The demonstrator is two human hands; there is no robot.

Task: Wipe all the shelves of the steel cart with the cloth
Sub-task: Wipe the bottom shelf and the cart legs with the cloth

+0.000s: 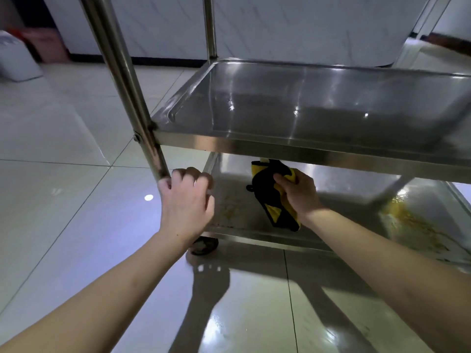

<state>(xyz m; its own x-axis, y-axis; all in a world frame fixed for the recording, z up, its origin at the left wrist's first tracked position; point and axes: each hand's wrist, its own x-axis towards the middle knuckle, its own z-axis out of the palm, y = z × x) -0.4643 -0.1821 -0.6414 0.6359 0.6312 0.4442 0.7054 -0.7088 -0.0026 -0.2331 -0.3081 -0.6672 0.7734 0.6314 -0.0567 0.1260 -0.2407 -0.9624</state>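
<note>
Right hand (297,193) clamped on yellow-black cloth (274,197) over bottom shelf (237,212), long axis running far-left to near-right, left hand (186,200) curled round cart post (122,80)

Commercial kitchen, steel cart (305,146), glossy tiled floor (76,154)

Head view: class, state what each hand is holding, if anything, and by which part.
The right hand grips the bunched yellow and black cloth near its upper end. The left hand holds the cart's post near its lower end.
</note>
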